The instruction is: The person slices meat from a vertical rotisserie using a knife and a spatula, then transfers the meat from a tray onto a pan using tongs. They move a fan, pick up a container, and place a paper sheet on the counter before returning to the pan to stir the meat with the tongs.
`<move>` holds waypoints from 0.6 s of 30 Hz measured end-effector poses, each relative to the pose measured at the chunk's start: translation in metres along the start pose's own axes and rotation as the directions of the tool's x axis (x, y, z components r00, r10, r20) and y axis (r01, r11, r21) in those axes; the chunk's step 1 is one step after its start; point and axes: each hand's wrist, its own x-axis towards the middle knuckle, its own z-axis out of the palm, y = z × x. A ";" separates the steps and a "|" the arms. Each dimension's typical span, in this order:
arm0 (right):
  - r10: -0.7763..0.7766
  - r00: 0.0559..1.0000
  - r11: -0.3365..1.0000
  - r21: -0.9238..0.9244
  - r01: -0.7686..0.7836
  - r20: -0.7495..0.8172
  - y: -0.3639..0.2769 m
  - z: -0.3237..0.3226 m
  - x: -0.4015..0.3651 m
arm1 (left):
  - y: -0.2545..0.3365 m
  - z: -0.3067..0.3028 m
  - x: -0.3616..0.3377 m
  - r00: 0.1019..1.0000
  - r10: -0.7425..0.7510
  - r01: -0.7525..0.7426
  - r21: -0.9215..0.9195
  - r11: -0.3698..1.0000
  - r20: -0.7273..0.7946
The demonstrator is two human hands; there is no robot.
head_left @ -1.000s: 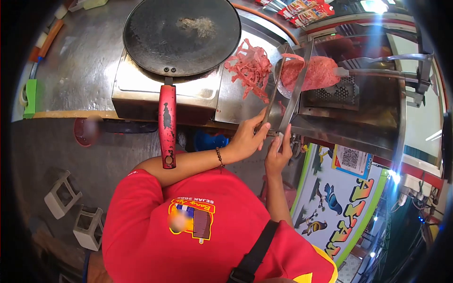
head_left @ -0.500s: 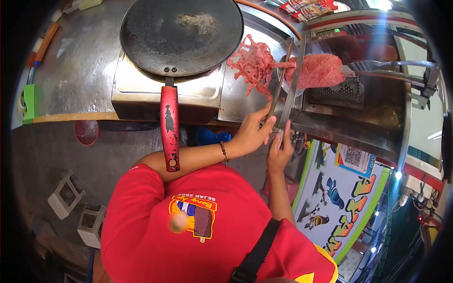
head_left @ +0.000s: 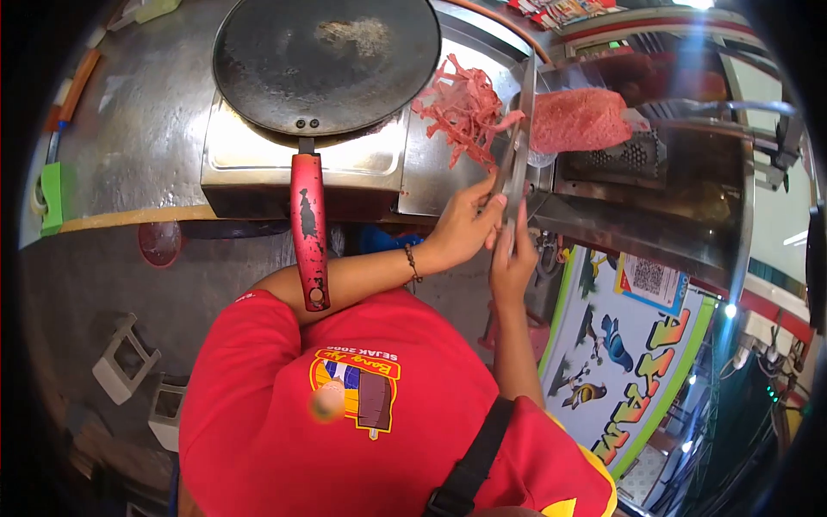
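Note:
Two long metal blades lie close together, pointing up the view. My left hand (head_left: 468,226), with a beaded bracelet at the wrist, is closed round the lower end of the left blade (head_left: 503,171). The right blade (head_left: 520,165) has its lower end in my closed right hand (head_left: 514,257), just beside the left. Their upper parts stand at the left end of a reddish meat block (head_left: 579,121). Shredded meat strips (head_left: 463,112) are piled on the metal tray left of the blades, one strip reaching to them. The blades partly overlap, and both handles are hidden by my fingers.
A round black pan (head_left: 327,73) with a worn red handle (head_left: 307,228) sits on a metal stove (head_left: 226,164) at the left. A large fork (head_left: 680,109) is at the meat's right end, above a perforated metal plate (head_left: 616,164). Stools (head_left: 126,358) stand below left.
Both hands and the blades have shifted slightly; the blades, spread apart before, are now nearly together. The meat and pan appear slightly shifted in view.

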 end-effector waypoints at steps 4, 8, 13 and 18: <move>-0.077 0.995 0.992 0.097 0.084 -0.070 -0.031 -0.010 0.066 | -0.006 0.002 0.007 0.999 0.010 -0.014 -0.099 0.995 -0.044; 0.046 0.972 0.826 0.556 0.093 -0.229 -0.035 -0.023 0.060 | 0.008 0.005 0.003 0.997 0.052 -0.059 0.168 0.984 0.049; 0.013 0.956 0.782 0.599 0.174 -0.294 -0.027 -0.022 0.055 | 0.018 -0.035 -0.059 0.997 -0.037 0.015 0.316 0.949 0.065; 0.018 0.959 0.787 0.595 0.161 -0.284 -0.052 -0.019 0.099 | 0.015 -0.032 -0.071 0.993 -0.061 0.016 0.406 0.914 0.097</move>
